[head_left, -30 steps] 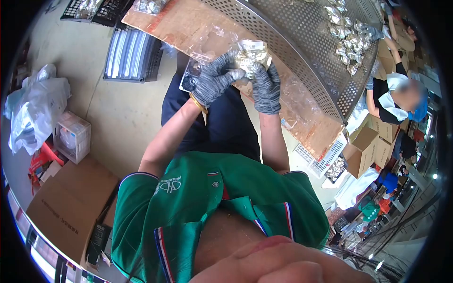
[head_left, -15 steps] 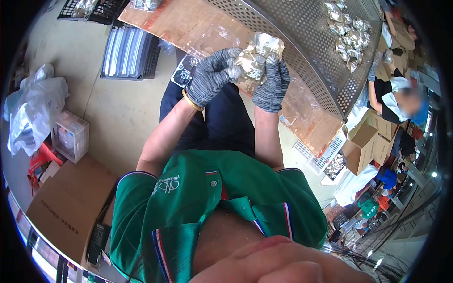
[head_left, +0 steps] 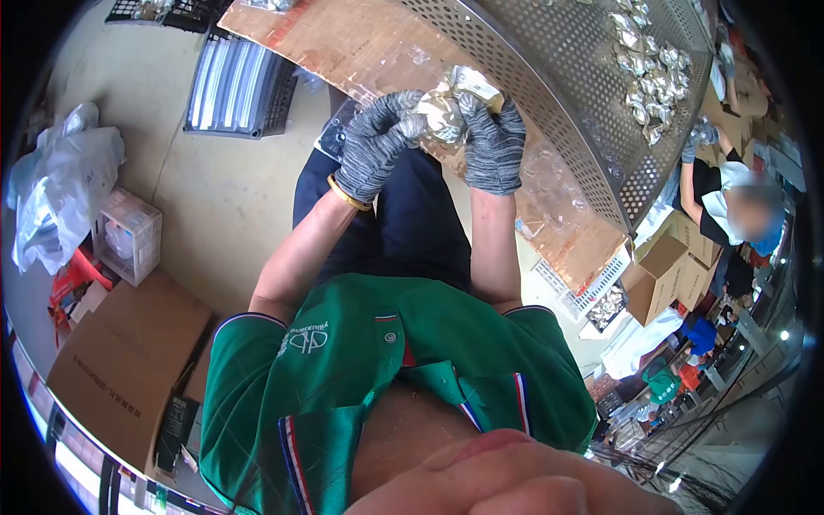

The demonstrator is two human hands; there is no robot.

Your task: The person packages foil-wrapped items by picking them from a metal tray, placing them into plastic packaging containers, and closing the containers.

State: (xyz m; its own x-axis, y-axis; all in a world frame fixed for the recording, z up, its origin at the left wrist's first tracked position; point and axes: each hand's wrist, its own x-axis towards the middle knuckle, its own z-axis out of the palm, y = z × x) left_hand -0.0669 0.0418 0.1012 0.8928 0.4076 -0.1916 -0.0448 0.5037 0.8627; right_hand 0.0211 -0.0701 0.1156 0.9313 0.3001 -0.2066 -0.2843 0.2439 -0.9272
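Observation:
I hold a shiny pale-gold foil-wrapped piece (head_left: 444,118) in front of me, over the near edge of a worn wooden board (head_left: 549,202). My left hand (head_left: 378,142), in a grey knitted glove, pinches its left side between thumb and fingers. On the other side my right hand (head_left: 495,144), gloved alike, is closed on the crumpled foil, thumb on top. What lies inside the foil is hidden. Beyond the board, a perforated metal tray (head_left: 549,73) carries several similar gold foil pieces (head_left: 650,77) at its far right.
A black crate (head_left: 273,107) with clear plastic trays stands on the floor at left. Plastic bags (head_left: 73,189), a white crate (head_left: 129,236) and a cardboard box (head_left: 124,369) lie nearer. At right are an open carton (head_left: 657,266) and a co-worker (head_left: 717,197) reaching toward the tray.
Both hands have shifted the foil piece slightly left, and its upper foil flap is now folded lower under my right hand. The camera view has turned a little.

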